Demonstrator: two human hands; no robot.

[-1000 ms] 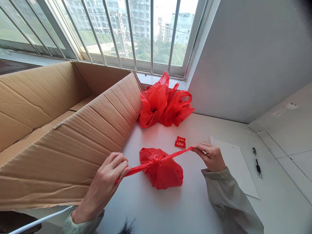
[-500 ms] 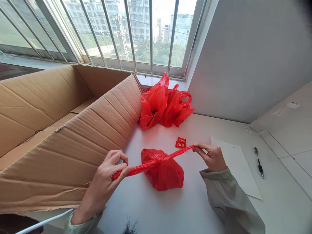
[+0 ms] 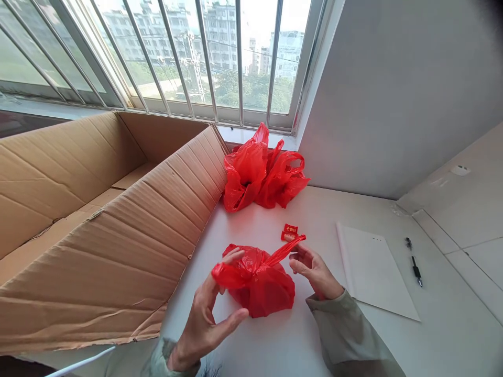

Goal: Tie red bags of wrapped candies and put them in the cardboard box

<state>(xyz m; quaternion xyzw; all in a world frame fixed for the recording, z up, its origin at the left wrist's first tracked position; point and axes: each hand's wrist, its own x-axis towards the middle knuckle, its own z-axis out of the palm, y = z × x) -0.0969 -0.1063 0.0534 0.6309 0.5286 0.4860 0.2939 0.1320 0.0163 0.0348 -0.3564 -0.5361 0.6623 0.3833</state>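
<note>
A small tied red plastic bag (image 3: 259, 285) lies on the white tabletop (image 3: 283, 340) in front of me. My left hand (image 3: 208, 314) is at its left side, thumb spread away, with the bag's left handle (image 3: 223, 275) bunched across its fingers. My right hand (image 3: 314, 268) is at the bag's right side and pinches the right handle (image 3: 288, 248), which slopes up from the knot. Both handles hang slack. Two small red packets (image 3: 290, 231) lie just beyond the right hand.
A large open cardboard box (image 3: 98, 220) fills the left side, its flap leaning toward the bag. A heap of loose red bags (image 3: 263, 173) sits by the barred window. At the right lie a white sheet of paper (image 3: 373, 269) and a pen (image 3: 415, 266).
Both hands have moved inward toward the bag. The handles, stretched taut between them before, are now slack and bunched near the knot.
</note>
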